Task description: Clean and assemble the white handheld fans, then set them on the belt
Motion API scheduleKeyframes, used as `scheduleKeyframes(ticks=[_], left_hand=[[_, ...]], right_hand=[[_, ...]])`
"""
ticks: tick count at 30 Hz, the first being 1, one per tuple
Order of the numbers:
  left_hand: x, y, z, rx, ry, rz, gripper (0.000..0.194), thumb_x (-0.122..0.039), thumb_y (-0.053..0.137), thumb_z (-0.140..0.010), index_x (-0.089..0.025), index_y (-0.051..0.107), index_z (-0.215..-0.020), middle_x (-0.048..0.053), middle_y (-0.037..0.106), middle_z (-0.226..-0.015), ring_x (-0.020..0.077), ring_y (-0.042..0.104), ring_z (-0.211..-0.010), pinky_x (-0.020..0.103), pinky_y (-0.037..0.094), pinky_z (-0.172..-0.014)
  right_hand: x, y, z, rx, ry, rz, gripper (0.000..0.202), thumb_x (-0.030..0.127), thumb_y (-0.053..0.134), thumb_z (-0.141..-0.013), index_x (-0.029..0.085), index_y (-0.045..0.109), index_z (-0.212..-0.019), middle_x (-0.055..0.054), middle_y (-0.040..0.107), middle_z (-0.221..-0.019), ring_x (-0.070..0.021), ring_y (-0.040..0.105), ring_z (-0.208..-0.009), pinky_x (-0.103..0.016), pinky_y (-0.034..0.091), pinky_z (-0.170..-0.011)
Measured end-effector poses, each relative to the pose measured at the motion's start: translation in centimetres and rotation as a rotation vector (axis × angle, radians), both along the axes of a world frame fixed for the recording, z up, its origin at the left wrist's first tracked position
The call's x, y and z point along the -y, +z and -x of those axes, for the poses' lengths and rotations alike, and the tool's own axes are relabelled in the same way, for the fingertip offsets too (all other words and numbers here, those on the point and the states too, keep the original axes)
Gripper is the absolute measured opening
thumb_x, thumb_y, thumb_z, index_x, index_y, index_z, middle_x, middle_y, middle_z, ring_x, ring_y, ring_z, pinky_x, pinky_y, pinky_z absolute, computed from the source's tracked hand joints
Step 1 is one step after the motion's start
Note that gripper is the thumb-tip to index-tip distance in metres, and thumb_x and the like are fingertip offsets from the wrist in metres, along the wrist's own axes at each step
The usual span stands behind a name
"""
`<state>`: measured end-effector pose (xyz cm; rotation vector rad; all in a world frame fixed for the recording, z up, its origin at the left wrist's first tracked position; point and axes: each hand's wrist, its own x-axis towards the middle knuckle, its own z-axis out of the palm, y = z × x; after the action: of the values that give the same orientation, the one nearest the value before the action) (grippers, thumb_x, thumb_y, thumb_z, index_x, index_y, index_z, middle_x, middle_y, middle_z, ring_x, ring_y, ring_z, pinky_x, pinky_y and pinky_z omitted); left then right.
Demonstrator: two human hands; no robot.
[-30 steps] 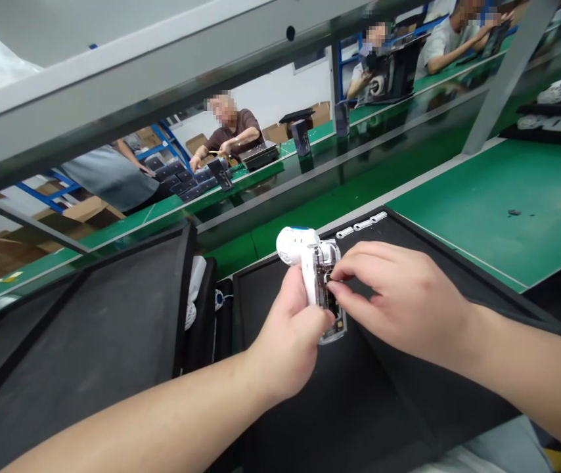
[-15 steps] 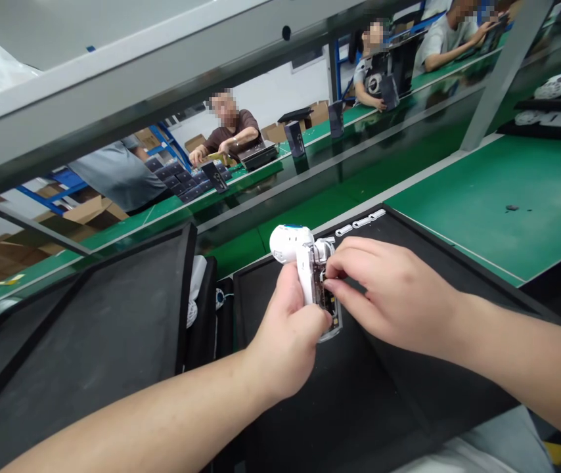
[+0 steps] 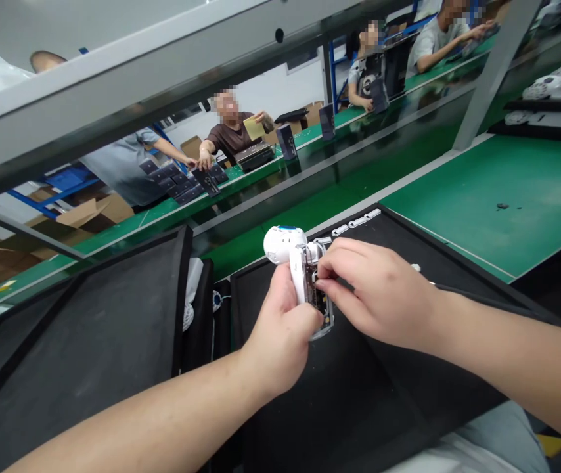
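Here the device [image 3: 299,279] is held above the black tray [image 3: 349,407], its lower part wrapped by the left hand [image 3: 280,328], whose thumb is laid against the open side. From the other flank, that same side is met by the right hand [image 3: 376,289]: thumb and forefinger are held close together at the insides [image 3: 320,301], though whether a small part is pinched between them cannot be told. Partway along, it would be judged: the round head [image 3: 284,244] is joined on, the insides are seated, yet the side facing the right hand is left uncovered. Whether everything within has been fixed is hidden behind the fingertips. Just beyond the right hand, small white pieces [image 3: 358,223] are lined up at the tray's far edge, untouched. And the writing? None can be read. On the device, nothing legible is shown; on the dark boxes [image 3: 286,142], well beyond both hands, pale marks are seen, too small to be made out. Out past the right hand, a few dark bits [image 3: 502,205] are seen on the green worktop [image 3: 468,177].
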<state>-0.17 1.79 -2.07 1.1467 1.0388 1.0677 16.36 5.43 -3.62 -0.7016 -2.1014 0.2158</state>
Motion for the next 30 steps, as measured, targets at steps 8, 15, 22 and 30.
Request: scheduleKeyframes(ticks=[8,15,22,30], left_hand=[[-2.4,1.0,1.0,-0.002,0.304,0.123,0.031,-0.022,0.066,-0.064,-0.017,0.063,-0.094,0.003,0.065,-0.082,0.0182,0.060,-0.071,0.030,0.052,-0.061],[-2.6,0.5,1.7,0.075,0.231,0.169,0.031,-0.020,0.062,-0.061,-0.015,0.064,-0.092,0.006,0.068,-0.086,0.0185,0.064,-0.066,0.032,0.056,-0.058],[-1.8,1.2,1.5,0.087,0.032,0.176,0.037,-0.021,0.060,-0.056,-0.016,0.059,-0.093,0.005,0.067,-0.073,0.0201,0.064,-0.059,0.033,0.053,-0.058],[-1.8,0.9,1.4,0.113,-0.081,0.172,0.043,-0.016,0.061,-0.056,-0.017,0.057,-0.099,0.005,0.068,-0.079,0.0215,0.067,-0.065,0.035,0.054,-0.065]], right_hand=[[-13.5,-7.5,-5.8,0.282,-0.540,0.436,0.025,0.029,0.054,-0.101,0.015,0.063,-0.119,-0.011,0.067,-0.115,-0.0214,0.065,-0.102,-0.042,0.054,-0.092],[-18.5,-12.5,-7.3,0.636,-0.493,0.396,0.038,0.037,0.064,-0.096,0.018,0.060,-0.129,-0.012,0.057,-0.136,-0.0273,0.057,-0.121,-0.052,0.049,-0.102],[-20.6,-13.3,-7.7,0.652,-0.402,0.570,0.032,0.036,0.066,-0.095,0.017,0.064,-0.120,-0.010,0.061,-0.130,-0.0265,0.059,-0.119,-0.052,0.049,-0.102],[-18.5,-11.5,-7.8,0.041,-0.335,1.011,0.025,0.035,0.062,-0.097,0.014,0.064,-0.112,-0.010,0.068,-0.114,-0.0212,0.067,-0.100,-0.041,0.058,-0.088]])
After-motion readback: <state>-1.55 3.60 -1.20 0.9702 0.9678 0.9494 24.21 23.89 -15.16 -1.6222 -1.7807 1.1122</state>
